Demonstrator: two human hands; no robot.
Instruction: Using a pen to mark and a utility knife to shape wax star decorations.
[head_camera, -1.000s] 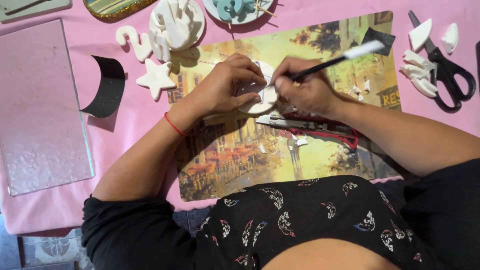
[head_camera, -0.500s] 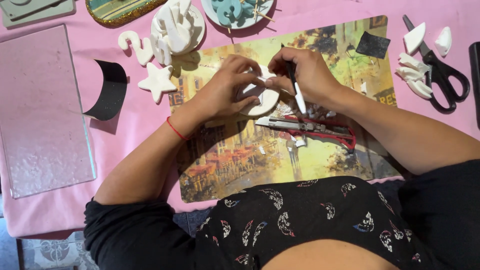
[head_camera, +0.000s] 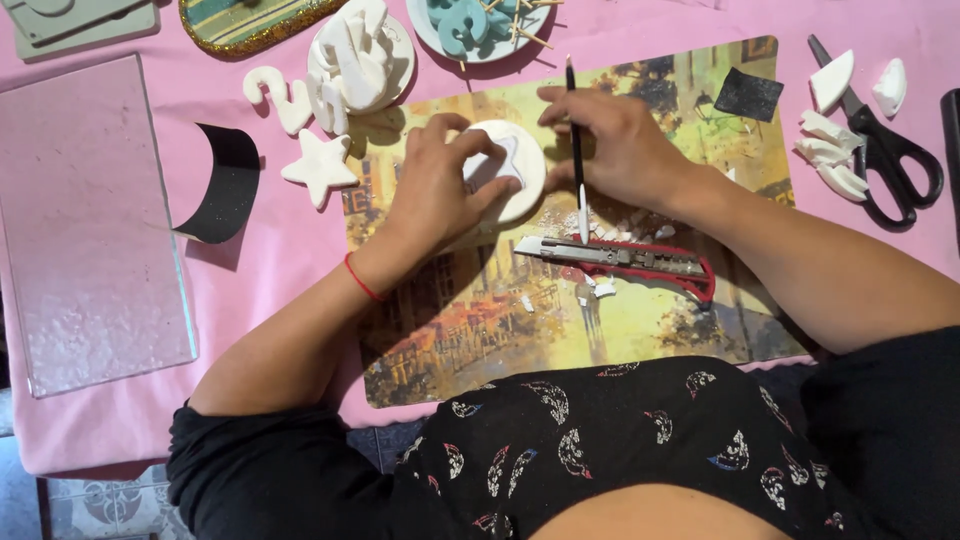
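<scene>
the fingers of the left hand are curled down over a round white clay disc with a star shape cut into it, pressing it flat against the printed yellow picture mat near the mat's upper middle. the right hand has its fingers pinched closed around a thin black-handled tool with a pale tip, held nearly upright just beside the disc's right edge. just below both hands a red and grey utility knife lies across the mat, with small white clay scraps scattered around it. to the left, on the pink tablecloth, sits a white clay star, and black-handled scissors lie well apart at the right edge among white clay offcuts.
</scene>
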